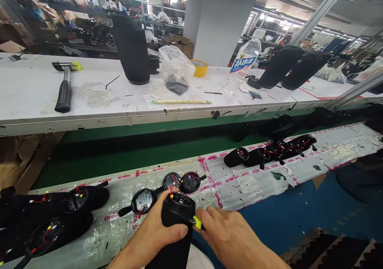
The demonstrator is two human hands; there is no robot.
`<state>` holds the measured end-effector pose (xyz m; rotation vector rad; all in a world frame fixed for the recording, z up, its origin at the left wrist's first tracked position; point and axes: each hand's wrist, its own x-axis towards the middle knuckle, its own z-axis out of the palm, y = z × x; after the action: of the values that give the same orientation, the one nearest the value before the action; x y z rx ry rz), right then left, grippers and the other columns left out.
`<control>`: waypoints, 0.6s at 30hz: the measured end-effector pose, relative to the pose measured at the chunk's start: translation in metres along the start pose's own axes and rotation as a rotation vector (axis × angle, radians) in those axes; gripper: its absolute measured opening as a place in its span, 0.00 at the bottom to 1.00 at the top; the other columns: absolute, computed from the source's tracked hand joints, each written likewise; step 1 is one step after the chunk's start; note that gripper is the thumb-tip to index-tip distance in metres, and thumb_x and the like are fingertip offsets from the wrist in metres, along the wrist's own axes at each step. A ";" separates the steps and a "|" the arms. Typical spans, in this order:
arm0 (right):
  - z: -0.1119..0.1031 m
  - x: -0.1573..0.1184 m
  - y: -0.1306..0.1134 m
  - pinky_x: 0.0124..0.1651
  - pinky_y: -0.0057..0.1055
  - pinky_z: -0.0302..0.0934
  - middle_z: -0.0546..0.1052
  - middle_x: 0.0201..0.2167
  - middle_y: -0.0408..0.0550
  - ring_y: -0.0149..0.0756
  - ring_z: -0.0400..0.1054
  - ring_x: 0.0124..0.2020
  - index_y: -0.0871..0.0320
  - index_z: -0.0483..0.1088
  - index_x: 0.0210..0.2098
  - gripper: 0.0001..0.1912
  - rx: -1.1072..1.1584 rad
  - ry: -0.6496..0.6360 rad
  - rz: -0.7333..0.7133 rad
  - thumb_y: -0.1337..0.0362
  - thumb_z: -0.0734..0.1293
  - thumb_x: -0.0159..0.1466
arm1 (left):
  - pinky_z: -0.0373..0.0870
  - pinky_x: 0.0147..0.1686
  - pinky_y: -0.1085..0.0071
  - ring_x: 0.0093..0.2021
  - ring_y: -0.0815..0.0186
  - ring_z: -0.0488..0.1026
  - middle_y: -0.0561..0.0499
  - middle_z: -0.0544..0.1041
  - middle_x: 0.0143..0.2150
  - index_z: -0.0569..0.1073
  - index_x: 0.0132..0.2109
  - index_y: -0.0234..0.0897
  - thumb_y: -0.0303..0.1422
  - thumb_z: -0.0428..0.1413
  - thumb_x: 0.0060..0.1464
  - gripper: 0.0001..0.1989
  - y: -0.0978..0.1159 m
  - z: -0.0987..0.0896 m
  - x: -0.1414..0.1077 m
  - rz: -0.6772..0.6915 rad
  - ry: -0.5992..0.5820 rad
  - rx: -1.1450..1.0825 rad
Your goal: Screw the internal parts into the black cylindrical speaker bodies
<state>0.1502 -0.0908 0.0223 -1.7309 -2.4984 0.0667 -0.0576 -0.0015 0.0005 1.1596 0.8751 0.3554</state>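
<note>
My left hand [163, 225] is wrapped round a black fabric-covered cylinder [175, 245], which looks like a speaker body. Its open end points up, with a red wire and a small yellow connector at the rim. My right hand [221, 229] is closed on a small yellow-handled tool [197, 222], whose metal tip meets the cylinder's side just below the rim. Fingers hide most of the tool, so its exact kind does not show. Just beyond my left hand lie round black caps with wires, among them a cap [143, 201] and another cap [190, 182].
More black cylinders [77, 231] with wires lie at left, and a row of them [260, 156] at right, on the plastic-covered bench [239, 189]. The white shelf [98, 97] behind carries a hammer [64, 89], a water bottle [243, 61], a clear bag [175, 67] and a yellow tape roll [200, 68].
</note>
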 end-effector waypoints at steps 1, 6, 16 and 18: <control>0.001 0.000 0.001 0.24 0.35 0.55 0.74 0.29 0.39 0.40 0.74 0.26 0.55 0.60 0.45 0.19 0.001 -0.005 -0.003 0.69 0.74 0.64 | 0.65 0.54 0.57 0.52 0.48 0.74 0.47 0.80 0.52 0.61 0.65 0.43 0.48 0.68 0.45 0.44 0.000 0.000 0.000 -0.001 -0.001 -0.005; 0.005 -0.001 0.003 0.25 0.35 0.56 0.74 0.30 0.39 0.40 0.73 0.27 0.54 0.60 0.45 0.20 0.040 0.024 -0.012 0.72 0.73 0.62 | 0.65 0.55 0.56 0.53 0.47 0.73 0.45 0.79 0.52 0.61 0.64 0.41 0.47 0.69 0.44 0.44 -0.001 0.001 0.002 0.018 -0.014 -0.042; 0.004 0.000 0.006 0.26 0.35 0.55 0.74 0.31 0.37 0.39 0.73 0.28 0.53 0.60 0.45 0.22 0.065 0.025 -0.026 0.76 0.73 0.59 | 0.65 0.51 0.59 0.50 0.50 0.71 0.47 0.78 0.50 0.60 0.63 0.41 0.46 0.68 0.46 0.41 -0.003 -0.002 0.002 0.039 -0.051 -0.010; 0.004 0.000 0.005 0.26 0.35 0.55 0.73 0.30 0.37 0.39 0.73 0.27 0.52 0.59 0.44 0.21 0.049 0.030 -0.028 0.74 0.73 0.60 | 0.65 0.49 0.60 0.48 0.52 0.71 0.48 0.78 0.49 0.61 0.63 0.41 0.45 0.67 0.46 0.40 -0.003 -0.002 0.003 0.042 -0.050 -0.004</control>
<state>0.1545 -0.0886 0.0175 -1.6651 -2.4777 0.0974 -0.0581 0.0005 -0.0034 1.1800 0.8072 0.3608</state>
